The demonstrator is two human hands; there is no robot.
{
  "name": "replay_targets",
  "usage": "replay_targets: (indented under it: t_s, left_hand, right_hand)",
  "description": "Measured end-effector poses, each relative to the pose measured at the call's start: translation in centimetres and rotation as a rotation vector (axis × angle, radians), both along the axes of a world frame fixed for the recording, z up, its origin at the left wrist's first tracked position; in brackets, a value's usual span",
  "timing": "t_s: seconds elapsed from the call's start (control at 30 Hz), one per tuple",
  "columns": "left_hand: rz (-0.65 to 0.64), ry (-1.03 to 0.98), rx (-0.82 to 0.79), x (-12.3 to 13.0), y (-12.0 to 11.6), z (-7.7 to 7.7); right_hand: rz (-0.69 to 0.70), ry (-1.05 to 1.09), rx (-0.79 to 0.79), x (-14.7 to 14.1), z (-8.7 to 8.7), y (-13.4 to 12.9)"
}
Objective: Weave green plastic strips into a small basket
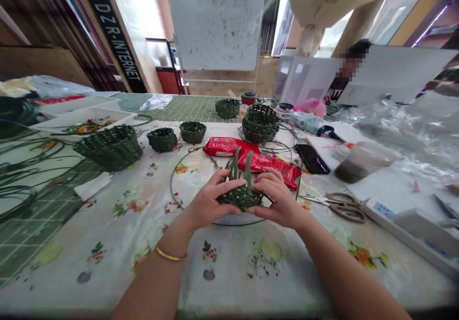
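Part-woven green basket (239, 198), upright strips projecting unwoven: gripped between left hand (210, 200) and right hand (278, 200), fingers closed around its sides; held above a wire hoop (172, 186) on the tabletop (79, 267).

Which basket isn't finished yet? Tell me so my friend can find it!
On the table's flowery cloth, look for the left hand and right hand. Between them sits a small green woven basket, the only one with loose strips sticking up.
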State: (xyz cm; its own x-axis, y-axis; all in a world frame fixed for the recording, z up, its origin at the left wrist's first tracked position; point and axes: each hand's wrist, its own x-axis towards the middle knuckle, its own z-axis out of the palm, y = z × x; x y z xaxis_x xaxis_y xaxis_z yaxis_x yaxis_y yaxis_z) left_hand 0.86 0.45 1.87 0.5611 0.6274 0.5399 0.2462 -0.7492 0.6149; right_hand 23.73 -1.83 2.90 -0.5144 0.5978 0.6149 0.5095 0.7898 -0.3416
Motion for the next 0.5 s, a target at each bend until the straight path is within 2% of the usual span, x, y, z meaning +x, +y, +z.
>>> replay_targets:
  t_s: [0.1,0.27,0.4,0.5]
  left_hand:
    - [0.026,0.074,0.029,0.04,0.52,-0.45]
    - [-0.073,0.145,0.051,0.45,0.4,-0.4]
    - [-0.077,0.132,0.032,0.11,0.52,-0.21]
    - [-0.091,0.155,0.013,-0.27,0.48,0.05]
  right_hand:
    - [-0.079,-0.131,-0.056,0.2,0.3,0.11]
    - [-0.043,-0.275,-0.302,0.16,0.64,0.04]
    - [-0.033,-0.204,-0.368,-0.01,0.23,0.18]
    - [0.069,-0.092,-0.439,0.25,-0.11,0.48]
